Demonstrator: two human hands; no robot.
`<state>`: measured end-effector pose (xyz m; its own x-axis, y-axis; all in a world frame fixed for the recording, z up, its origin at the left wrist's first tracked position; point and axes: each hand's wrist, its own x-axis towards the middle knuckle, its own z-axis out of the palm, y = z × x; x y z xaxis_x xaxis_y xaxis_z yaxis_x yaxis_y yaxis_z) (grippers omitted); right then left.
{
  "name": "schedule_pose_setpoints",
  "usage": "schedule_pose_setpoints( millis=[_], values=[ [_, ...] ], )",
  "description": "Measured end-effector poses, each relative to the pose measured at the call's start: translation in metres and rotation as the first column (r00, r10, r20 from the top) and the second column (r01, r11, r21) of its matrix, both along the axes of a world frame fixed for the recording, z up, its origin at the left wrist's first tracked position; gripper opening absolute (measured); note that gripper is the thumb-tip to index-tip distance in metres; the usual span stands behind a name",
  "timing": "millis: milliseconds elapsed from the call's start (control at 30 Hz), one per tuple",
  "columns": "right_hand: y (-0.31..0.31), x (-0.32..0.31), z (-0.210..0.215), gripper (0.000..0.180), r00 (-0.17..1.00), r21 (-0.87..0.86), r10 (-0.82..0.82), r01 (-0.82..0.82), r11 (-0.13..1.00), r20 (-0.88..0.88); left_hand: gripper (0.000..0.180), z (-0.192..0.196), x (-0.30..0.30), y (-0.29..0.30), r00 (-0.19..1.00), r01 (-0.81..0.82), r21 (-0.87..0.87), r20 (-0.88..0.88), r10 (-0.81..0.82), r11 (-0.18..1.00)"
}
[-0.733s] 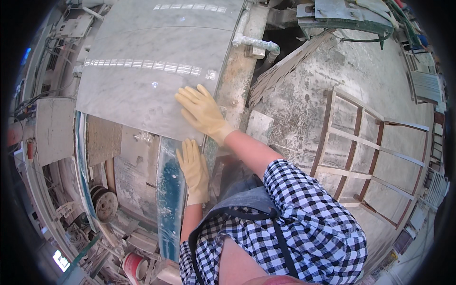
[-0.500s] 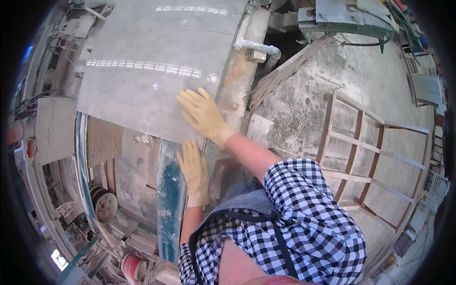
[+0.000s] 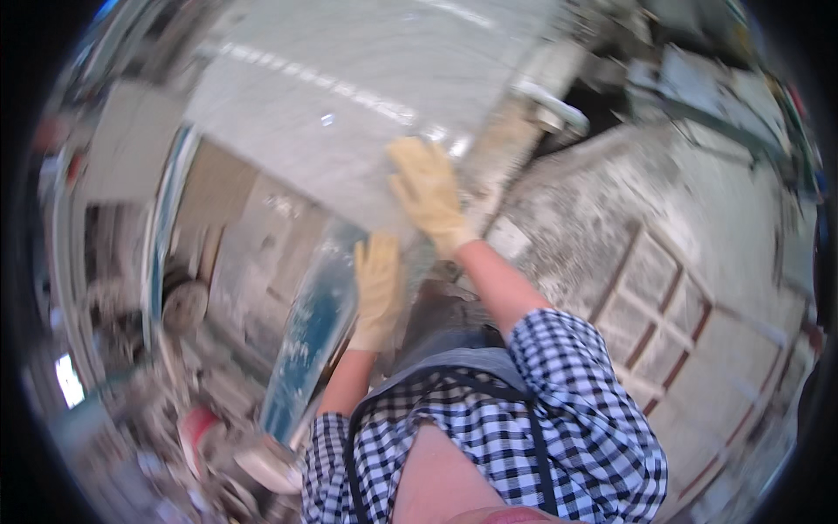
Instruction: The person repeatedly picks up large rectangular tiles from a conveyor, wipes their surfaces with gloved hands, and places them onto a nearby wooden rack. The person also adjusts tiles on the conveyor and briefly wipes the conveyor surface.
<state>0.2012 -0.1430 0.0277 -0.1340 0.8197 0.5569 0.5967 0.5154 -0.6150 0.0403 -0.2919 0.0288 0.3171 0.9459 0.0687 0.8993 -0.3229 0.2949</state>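
Note:
A large glossy grey slab (image 3: pixel 288 118) with bright light reflections spreads across the upper middle. My right hand (image 3: pixel 428 188), in a yellow rubber glove, lies on the slab by its right edge with fingers extended. Closer to my body, my left hand (image 3: pixel 378 284), gloved the same way, is at the slab's near corner. Its fingers are stretched out and nothing shows in them. Blur hides whether the left fingertips press on the slab's edge. Beside that hand runs a blue, paint-worn board (image 3: pixel 316 319).
A white pipe (image 3: pixel 554 106) juts from the worn beam right of the slab. A wooden lattice frame (image 3: pixel 668 319) lies on the stained floor at right. Lower left are a round wheel (image 3: pixel 185 306) and a red-and-white roll (image 3: pixel 197 437). A metal-topped stand (image 3: pixel 698 83) occupies the upper right.
The whole view has swung clockwise and blurred, so the slab sits tilted and further right in the picture. Both hands keep nearly the same places at the slab's near right corner.

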Motion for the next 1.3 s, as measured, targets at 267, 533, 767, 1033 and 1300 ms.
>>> schedule_pose_setpoints(
  millis=[267,533,767,1033,1300],
  values=[
    [0.0,0.004,0.005,0.043,0.999,-0.036,0.041,-0.04,0.999,0.019,0.061,0.005,0.01,-0.002,0.999,-0.024,0.101,0.026,0.021,0.995],
    [0.003,-0.001,-0.007,0.045,0.999,0.017,-0.011,0.01,1.0,0.044,0.058,-0.001,0.008,0.001,0.998,-0.045,0.086,0.049,0.04,0.995],
    [-0.007,-0.001,-0.004,0.025,0.995,0.233,-0.098,0.099,0.967,-0.013,0.053,-0.018,0.009,0.0,0.985,0.174,0.023,-0.02,-0.173,0.985],
    [-0.003,-0.017,-0.015,0.033,0.986,0.268,-0.157,0.164,0.949,-0.048,0.056,-0.007,-0.02,0.001,0.98,0.126,0.061,-0.166,-0.114,0.99],
    [-0.006,-0.011,-0.008,0.034,0.991,0.214,-0.128,0.131,0.968,-0.031,0.054,-0.004,-0.009,0.004,0.991,0.101,0.134,-0.106,-0.087,0.986]
  ],
)
